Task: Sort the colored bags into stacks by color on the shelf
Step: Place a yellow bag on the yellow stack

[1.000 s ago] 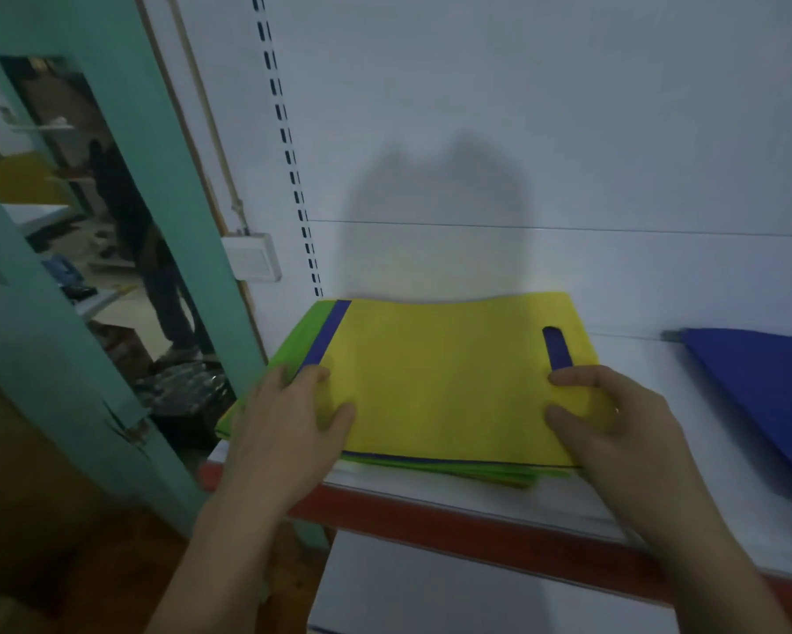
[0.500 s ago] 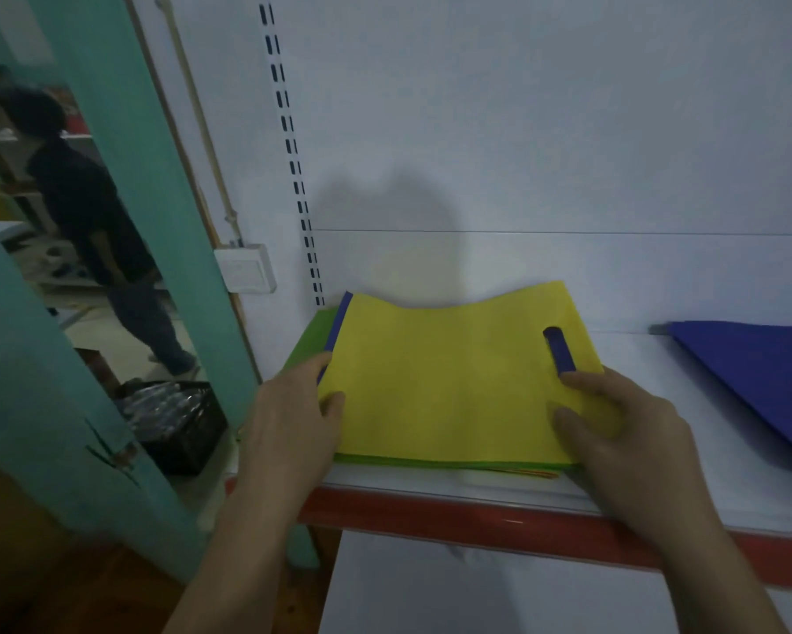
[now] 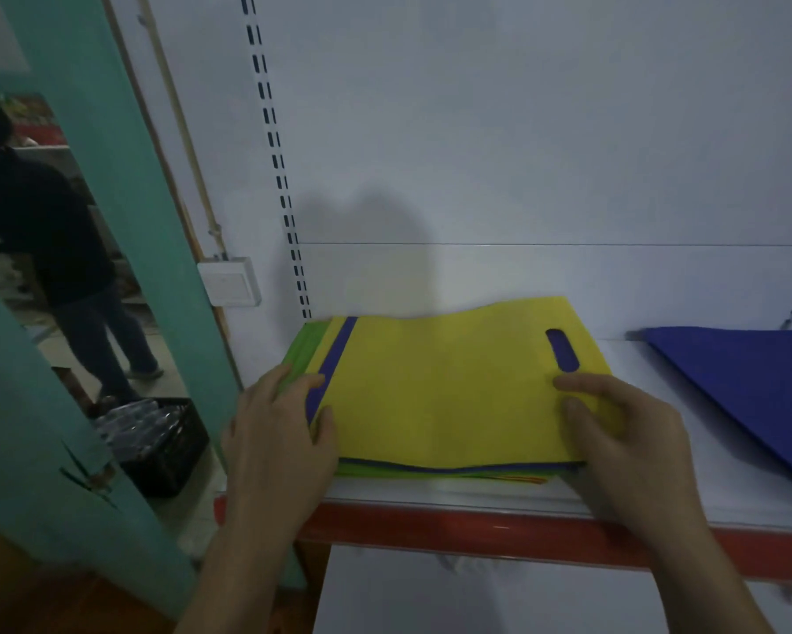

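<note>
The yellow bag [image 3: 453, 386] tops a mixed pile [image 3: 430, 471] on the shelf [image 3: 728, 491], near its left end. The left hand [image 3: 279, 432] and right hand [image 3: 627, 432] press it flat, fingers [image 3: 300, 383] a little spread. Far left, a black crate [image 3: 165, 464] holds shiny things.

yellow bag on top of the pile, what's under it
Under the yellow bag a blue bag shows as a strip at its left edge and through the handle slot, a green bag sticks out below, plus an orange edge in front. The rest is covered.
</note>
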The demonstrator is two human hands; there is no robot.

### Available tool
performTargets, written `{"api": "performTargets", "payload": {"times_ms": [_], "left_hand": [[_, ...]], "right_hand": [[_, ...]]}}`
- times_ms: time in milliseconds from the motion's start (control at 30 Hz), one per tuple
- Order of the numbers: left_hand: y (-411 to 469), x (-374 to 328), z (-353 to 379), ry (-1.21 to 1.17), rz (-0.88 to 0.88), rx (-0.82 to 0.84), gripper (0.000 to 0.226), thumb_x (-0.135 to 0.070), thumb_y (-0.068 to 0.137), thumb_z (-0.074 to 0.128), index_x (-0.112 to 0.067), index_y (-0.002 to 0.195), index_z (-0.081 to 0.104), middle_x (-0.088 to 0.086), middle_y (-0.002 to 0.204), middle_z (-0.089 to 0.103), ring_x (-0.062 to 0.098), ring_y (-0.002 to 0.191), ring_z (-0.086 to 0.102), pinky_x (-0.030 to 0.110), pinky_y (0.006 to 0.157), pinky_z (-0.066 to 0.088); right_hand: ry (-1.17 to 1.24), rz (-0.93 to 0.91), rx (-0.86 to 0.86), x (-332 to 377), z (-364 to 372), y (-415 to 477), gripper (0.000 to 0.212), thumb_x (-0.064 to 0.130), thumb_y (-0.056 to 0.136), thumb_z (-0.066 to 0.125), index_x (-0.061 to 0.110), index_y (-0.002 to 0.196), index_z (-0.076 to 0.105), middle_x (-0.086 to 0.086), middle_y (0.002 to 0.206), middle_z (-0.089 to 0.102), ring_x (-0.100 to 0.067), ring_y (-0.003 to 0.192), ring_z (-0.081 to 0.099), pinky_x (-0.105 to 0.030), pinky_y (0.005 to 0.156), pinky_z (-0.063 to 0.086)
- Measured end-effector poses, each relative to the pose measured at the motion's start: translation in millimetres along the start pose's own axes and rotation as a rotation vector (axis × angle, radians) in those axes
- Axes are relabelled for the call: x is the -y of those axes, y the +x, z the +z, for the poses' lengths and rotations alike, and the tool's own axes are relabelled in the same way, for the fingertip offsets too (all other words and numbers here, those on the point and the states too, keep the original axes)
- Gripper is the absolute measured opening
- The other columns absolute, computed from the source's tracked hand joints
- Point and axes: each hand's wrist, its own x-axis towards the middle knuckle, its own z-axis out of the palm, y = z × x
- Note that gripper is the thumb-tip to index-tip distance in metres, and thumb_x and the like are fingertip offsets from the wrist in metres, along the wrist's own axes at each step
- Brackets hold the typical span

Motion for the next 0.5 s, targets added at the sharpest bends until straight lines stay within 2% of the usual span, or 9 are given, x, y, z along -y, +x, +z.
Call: {"api": "performTargets", "payload": {"times_ms": [100, 167, 200, 267, 367, 500], "left_hand": [[0, -7, -4, -0.139, 0.100, -0.085, 0.028, -0.024, 0.092, 0.060, -0.022, 0.120, 0.063, -0.005, 0.122, 0.056, 0.012, 0.108, 0.054, 0.026, 0.087, 0.041], [1, -16, -4, -0.209, 0.122, -0.062, 0.027, -0.024, 0.093, 0.060, -0.022, 0.120, 0.061, -0.006, 0.117, 0.055, 0.007, 0.096, 0.054, 0.017, 0.075, 0.038], [2, -21, -1, -0.227, 0.124, -0.024, 0.029, -0.027, 0.093, 0.060, -0.024, 0.122, 0.059, -0.006, 0.119, 0.055, 0.007, 0.095, 0.053, 0.018, 0.073, 0.039], [4, -29, 9, -0.195, 0.092, 0.114, 0.042, -0.040, 0.092, 0.059, -0.027, 0.132, 0.053, -0.003, 0.128, 0.053, 0.013, 0.103, 0.053, 0.029, 0.080, 0.045], [8, -37, 21, 0.085, 0.104, 0.299, 0.068, -0.060, 0.085, 0.060, -0.032, 0.143, 0.039, 0.004, 0.133, 0.049, 0.025, 0.118, 0.048, 0.040, 0.096, 0.045], [20, -42, 21, -0.053, 0.078, 0.385, 0.072, -0.050, 0.081, 0.073, -0.034, 0.142, 0.037, 0.003, 0.131, 0.052, 0.023, 0.112, 0.054, 0.042, 0.092, 0.050]], "right_hand": [[0.065, 0.009, -0.048, -1, -12, 2, 0.023, 0.014, 0.089, 0.067, 0.035, 0.094, 0.071, 0.003, 0.080, 0.065, -0.013, 0.070, 0.057, -0.030, 0.057, 0.041], [0.095, 0.016, -0.036, -3, -22, 1, 0.021, 0.015, 0.091, 0.067, 0.035, 0.096, 0.069, 0.004, 0.088, 0.065, -0.013, 0.078, 0.058, -0.036, 0.062, 0.045], [0.112, 0.022, -0.032, -4, -27, 0, 0.020, 0.015, 0.091, 0.067, 0.034, 0.095, 0.069, 0.003, 0.090, 0.065, -0.017, 0.080, 0.059, -0.040, 0.064, 0.047], [0.135, 0.040, -0.035, -6, -37, -4, 0.018, 0.015, 0.091, 0.067, 0.033, 0.094, 0.069, 0.001, 0.089, 0.065, -0.022, 0.080, 0.060, -0.045, 0.068, 0.050], [0.129, 0.058, -0.046, -13, -47, -10, 0.017, 0.015, 0.090, 0.069, 0.032, 0.093, 0.070, 0.005, 0.085, 0.065, -0.017, 0.076, 0.060, -0.045, 0.065, 0.051], [0.089, 0.056, -0.023, -17, -49, -12, 0.018, 0.015, 0.090, 0.070, 0.034, 0.091, 0.070, 0.020, 0.085, 0.067, -0.012, 0.071, 0.060, -0.039, 0.059, 0.048]]}}
